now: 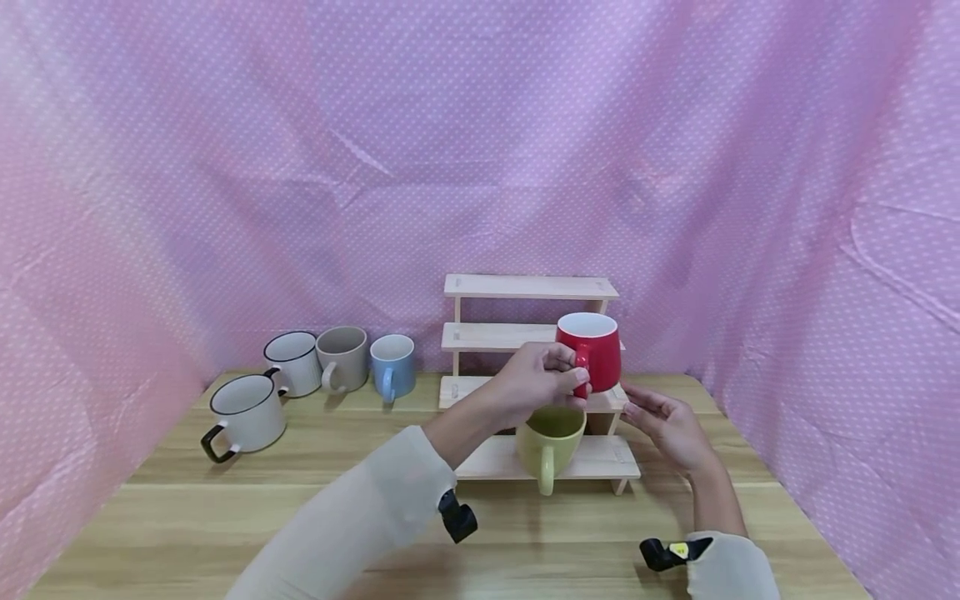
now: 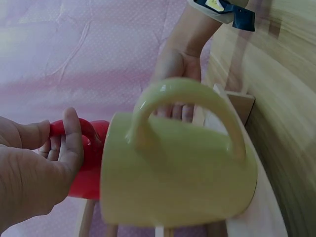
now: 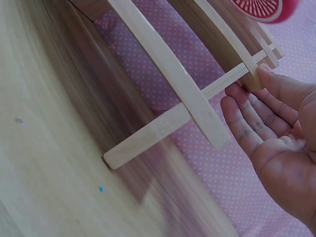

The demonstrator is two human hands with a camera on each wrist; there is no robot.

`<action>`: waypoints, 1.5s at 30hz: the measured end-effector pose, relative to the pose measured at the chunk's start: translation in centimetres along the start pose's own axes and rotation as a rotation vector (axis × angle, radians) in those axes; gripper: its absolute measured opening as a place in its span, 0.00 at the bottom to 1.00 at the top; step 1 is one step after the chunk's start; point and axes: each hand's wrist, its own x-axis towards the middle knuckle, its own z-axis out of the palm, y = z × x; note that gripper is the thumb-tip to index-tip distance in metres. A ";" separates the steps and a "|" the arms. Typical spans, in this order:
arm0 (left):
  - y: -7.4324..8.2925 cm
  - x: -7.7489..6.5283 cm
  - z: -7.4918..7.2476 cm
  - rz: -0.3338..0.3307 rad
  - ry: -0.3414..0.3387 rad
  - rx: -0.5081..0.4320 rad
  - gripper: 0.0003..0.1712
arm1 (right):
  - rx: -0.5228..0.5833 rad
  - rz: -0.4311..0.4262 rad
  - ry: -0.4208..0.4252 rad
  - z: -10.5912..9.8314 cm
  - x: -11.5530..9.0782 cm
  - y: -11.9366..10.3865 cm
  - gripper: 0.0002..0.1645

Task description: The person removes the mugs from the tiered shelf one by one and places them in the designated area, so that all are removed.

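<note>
My left hand (image 1: 527, 385) pinches the handle of a red mug (image 1: 603, 360) with a white inside. The mug is held upright above the second-lowest tier of a stepped wooden display rack (image 1: 532, 287). At the rack's right side, my right hand (image 1: 672, 429) holds the end of that tier's board, thumb (image 3: 284, 86) on its top and fingers beneath. A yellow-green mug (image 1: 534, 448) stands on the lowest tier, its handle toward me. In the left wrist view this yellow-green mug (image 2: 173, 177) covers part of the red one.
Left of the rack, a light blue mug (image 1: 401, 373), a grey-beige mug (image 1: 351, 362) and two white mugs with black rims, one behind (image 1: 300, 371) and one nearer (image 1: 258, 423), stand on the wooden table (image 1: 360, 508). A pink dotted cloth (image 1: 480, 150) hangs behind and at both sides.
</note>
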 end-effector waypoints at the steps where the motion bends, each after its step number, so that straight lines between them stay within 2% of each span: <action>1: 0.1 -0.2 -0.4 0.005 0.000 0.015 0.06 | -0.002 0.001 -0.005 0.0 0.0 0.0 0.35; 8: 1.1 -1.4 -3.1 0.055 -0.011 0.034 0.08 | 0.024 0.000 -0.016 0.0 0.0 0.1 0.36; 18: 1.7 -3.4 -6.8 0.079 0.068 0.080 0.10 | 0.003 -0.004 -0.014 0.0 -0.3 0.3 0.36; 25: 1.8 -5.3 -9.6 0.081 0.126 0.098 0.12 | -0.015 -0.007 -0.012 0.1 -0.3 0.3 0.35; 30: 1.9 -6.8 -11.8 0.092 0.142 0.107 0.13 | 0.021 -0.019 -0.020 0.1 -0.2 0.3 0.36; 38: 2.3 -9.3 -14.9 0.073 0.197 0.151 0.16 | 0.057 -0.034 -0.026 0.1 0.0 0.2 0.36; 45: 1.7 -11.1 -17.6 0.092 0.232 0.178 0.15 | 0.073 -0.056 -0.032 0.1 0.1 0.1 0.35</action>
